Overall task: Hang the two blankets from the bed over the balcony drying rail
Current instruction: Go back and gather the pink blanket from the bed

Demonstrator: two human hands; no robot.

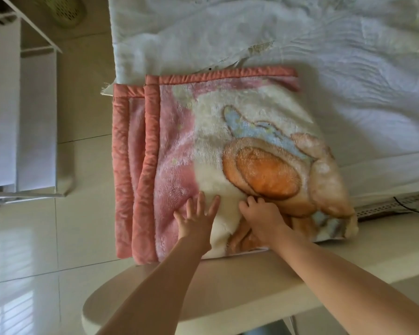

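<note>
Fig. 1. One folded pink plush blanket [228,131], with two satin-bound edges stacked at its left, lies on the bed's near corner atop one white quilted cover [300,39]. Both my hands rest near its front edge. My left hand [197,218] lies flat with its fingers straight and spread. My right hand [261,215], just beside it, curls its fingers into the pile, gripping a fold. The blanket's left edge overhangs the tiled floor [82,213]. A white rack [34,117] stands well apart across open floor. The cream footboard [228,293] runs beneath my forearms.
</note>
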